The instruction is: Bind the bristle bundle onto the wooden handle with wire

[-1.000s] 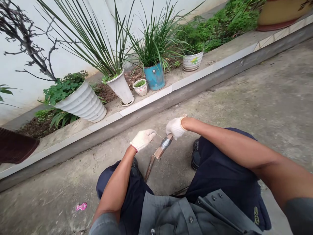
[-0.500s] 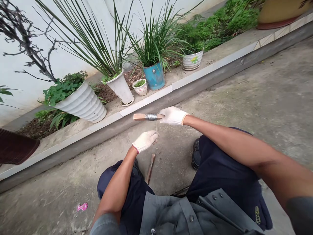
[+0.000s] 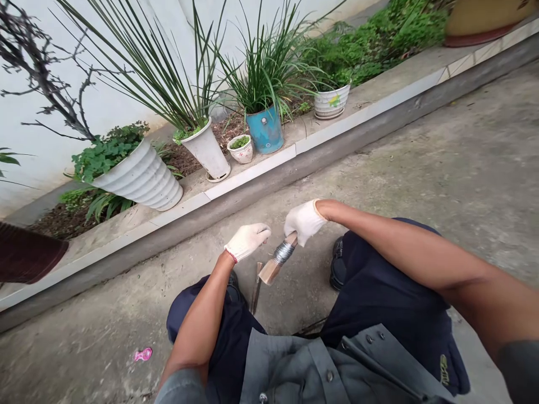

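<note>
Head cam: R hand (image 3: 303, 220) grips wire-wound stick (image 3: 278, 261), lowered & tilted vs before; L hand (image 3: 246, 240) pinched shut.

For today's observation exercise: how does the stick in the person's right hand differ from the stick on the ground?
The held stick carries a coil of wire; the ground stick is bare. The held stick is pale and thick, the ground stick darker and thinner. Both are straight and brownish.
</note>
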Available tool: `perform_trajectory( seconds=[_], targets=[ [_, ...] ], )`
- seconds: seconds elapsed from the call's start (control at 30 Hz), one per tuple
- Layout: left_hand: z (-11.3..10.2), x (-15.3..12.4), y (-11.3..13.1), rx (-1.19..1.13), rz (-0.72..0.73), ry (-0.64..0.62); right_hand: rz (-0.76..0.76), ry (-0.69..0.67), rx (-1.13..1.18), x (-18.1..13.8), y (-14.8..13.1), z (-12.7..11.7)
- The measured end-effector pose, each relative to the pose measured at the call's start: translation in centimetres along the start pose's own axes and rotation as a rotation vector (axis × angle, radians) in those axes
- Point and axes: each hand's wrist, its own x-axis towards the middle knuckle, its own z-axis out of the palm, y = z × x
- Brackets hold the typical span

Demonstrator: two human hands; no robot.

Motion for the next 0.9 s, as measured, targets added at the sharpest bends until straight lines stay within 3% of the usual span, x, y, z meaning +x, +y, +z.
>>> perform_trajectory(
  seconds=[0.1, 0.27, 0.47, 0.63, 0.9],
  targets=[
    [0.5, 0.2, -0.3, -0.09, -0.001, 0.003, -0.023, 0.147, 0.146, -0.6, 0.0, -0.8],
    [1.1, 0.7, -0.3, -0.19, -0.071, -0.006, 0.26, 0.509, 0.158, 0.1, 0.4, -2.4],
    [1.4, 0.6, 0.3, -0.072, -0.061, -0.067, 0.618, 0.63, -0.073, 0.8, 1.2, -2.7],
    [0.5, 0.8, 0.0, 0.019, -0.076, -0.011, 0.574, 0.486, -0.324, 1.6, 1.4, -1.4],
    [-0.1, 0.5, -0.2, 0.016, -0.029, 0.067, 0.29, 0.129, -0.263, 1.9, -0.7, 0.5]
  ],
)
